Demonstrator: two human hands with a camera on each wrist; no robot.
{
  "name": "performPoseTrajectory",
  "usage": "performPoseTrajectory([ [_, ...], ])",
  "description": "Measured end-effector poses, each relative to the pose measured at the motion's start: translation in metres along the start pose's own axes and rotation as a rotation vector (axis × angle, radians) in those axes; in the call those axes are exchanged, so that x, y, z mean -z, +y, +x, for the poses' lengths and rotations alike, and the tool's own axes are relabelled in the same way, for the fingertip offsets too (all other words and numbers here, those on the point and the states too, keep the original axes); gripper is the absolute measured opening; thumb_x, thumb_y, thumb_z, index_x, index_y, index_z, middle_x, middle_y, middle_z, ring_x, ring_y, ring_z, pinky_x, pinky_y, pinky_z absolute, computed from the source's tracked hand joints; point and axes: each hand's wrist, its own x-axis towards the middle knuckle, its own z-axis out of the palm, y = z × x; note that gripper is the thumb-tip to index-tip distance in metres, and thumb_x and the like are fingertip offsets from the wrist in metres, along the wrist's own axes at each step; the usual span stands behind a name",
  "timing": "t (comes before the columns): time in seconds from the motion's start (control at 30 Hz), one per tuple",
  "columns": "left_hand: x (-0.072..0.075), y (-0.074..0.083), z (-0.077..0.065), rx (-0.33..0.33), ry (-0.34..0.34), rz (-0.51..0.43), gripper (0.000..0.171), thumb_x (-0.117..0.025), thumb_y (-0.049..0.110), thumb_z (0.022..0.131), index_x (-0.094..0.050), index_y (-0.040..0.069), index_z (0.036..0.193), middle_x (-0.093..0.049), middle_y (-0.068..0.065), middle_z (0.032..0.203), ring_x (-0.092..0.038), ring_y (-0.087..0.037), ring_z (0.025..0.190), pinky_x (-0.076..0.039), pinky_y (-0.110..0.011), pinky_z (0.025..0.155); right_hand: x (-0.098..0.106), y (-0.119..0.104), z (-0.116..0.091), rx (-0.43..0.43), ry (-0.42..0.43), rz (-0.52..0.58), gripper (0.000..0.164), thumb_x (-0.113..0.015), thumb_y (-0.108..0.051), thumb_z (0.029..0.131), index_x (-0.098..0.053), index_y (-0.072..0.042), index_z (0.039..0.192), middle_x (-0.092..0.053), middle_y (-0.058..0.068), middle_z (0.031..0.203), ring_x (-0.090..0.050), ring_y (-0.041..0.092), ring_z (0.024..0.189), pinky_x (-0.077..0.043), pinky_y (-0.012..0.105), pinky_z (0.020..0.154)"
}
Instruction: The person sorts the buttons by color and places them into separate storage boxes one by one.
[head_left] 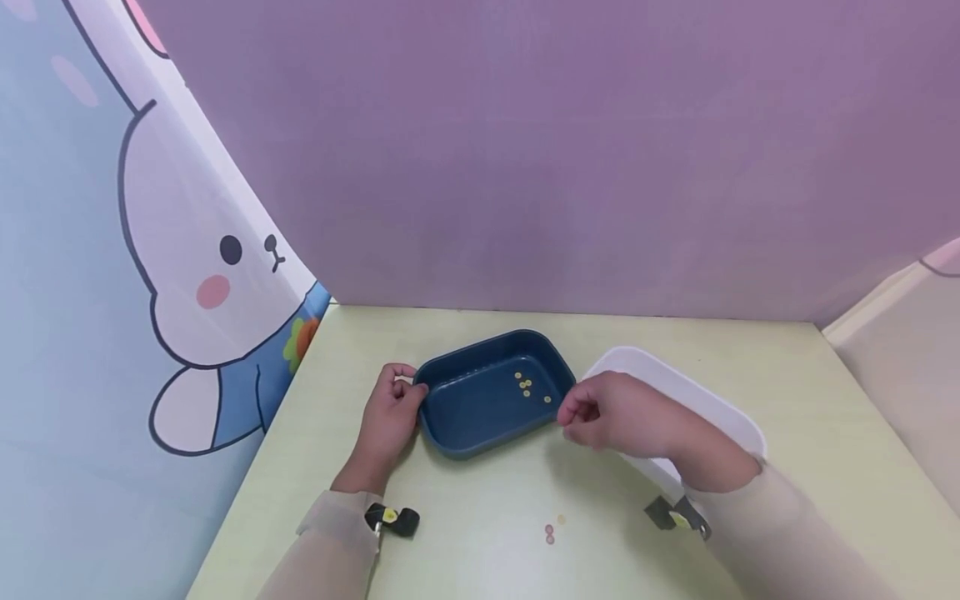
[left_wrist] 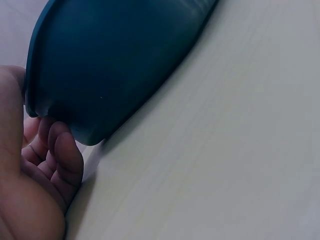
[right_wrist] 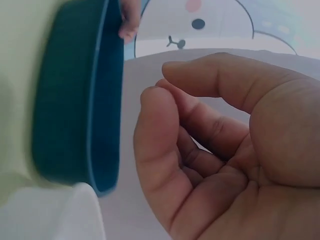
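Observation:
A dark blue rectangular tray [head_left: 465, 417] lies at a slant on the table, with several small yellow discs [head_left: 527, 392] on its floor towards the right. At its left end my left hand [head_left: 390, 412] grips the rim, thumb over the edge and fingers against the outer wall. My right hand [head_left: 618, 412] is by the tray's right end, above a white tray [head_left: 720, 400] that it partly covers. In the right wrist view its fingers are loosely curled, thumb and index tips apart, and I see nothing between them. Two small reddish discs [head_left: 550, 534] and a pale yellow disc [head_left: 561, 519] lie on the table.
The pale yellow table [head_left: 465, 558] meets a purple panel [head_left: 525, 167] at the back. To the left hangs a blue cloth printed with a white rabbit [head_left: 202, 208]. A light-coloured wall [head_left: 900, 367] stands to the right. Both wrists wear dark straps.

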Motion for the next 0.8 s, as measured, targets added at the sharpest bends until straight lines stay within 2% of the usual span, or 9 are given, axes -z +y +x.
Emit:
performPoseTrajectory([
  [0.17, 0.002, -0.002, 0.000, 0.012, 0.009, 0.008, 0.027, -0.064, 0.028, 0.111, -0.054, 0.024, 0.136, -0.055, -0.004, 0.087, -0.058, -0.027, 0.076, -0.051, -0.031, 0.068, -0.017, -0.002, -0.004, 0.041, -0.009, -0.031, 0.008, -0.085, -0.016, 0.096, -0.081, -0.021, 0.101, -0.074, -0.011, 0.086, -0.068, 0.010, 0.081, -0.058, 0.026, 0.075],
  [0.4, 0.004, -0.001, -0.001, 0.014, 0.011, 0.006, 0.027, -0.064, 0.029, 0.111, -0.054, 0.024, 0.136, -0.056, -0.004, 0.088, -0.058, -0.028, 0.077, -0.051, -0.032, 0.068, -0.041, 0.002, -0.013, 0.058, -0.034, -0.093, 0.010, -0.084, -0.012, 0.095, -0.081, -0.020, 0.099, -0.068, -0.016, 0.085, -0.062, 0.003, 0.080, -0.054, 0.025, 0.080],
  [0.57, 0.004, -0.002, -0.001, 0.010, 0.011, -0.009, 0.027, -0.065, 0.029, 0.110, -0.054, 0.024, 0.135, -0.055, -0.004, 0.088, -0.057, -0.028, 0.076, -0.050, -0.032, 0.068, -0.060, 0.013, -0.019, 0.070, -0.049, -0.096, 0.015, -0.084, -0.007, 0.091, -0.080, -0.019, 0.098, -0.065, -0.016, 0.082, -0.057, 0.001, 0.077, -0.051, 0.023, 0.074],
  [0.8, 0.004, -0.004, 0.000, 0.005, 0.014, -0.013, 0.027, -0.065, 0.029, 0.110, -0.055, 0.024, 0.135, -0.056, -0.005, 0.088, -0.058, -0.029, 0.076, -0.051, -0.031, 0.068, -0.082, 0.036, -0.025, 0.078, -0.020, -0.108, 0.022, -0.083, -0.003, 0.088, -0.079, -0.022, 0.097, -0.063, -0.017, 0.082, -0.054, -0.004, 0.076, -0.049, 0.022, 0.071],
])
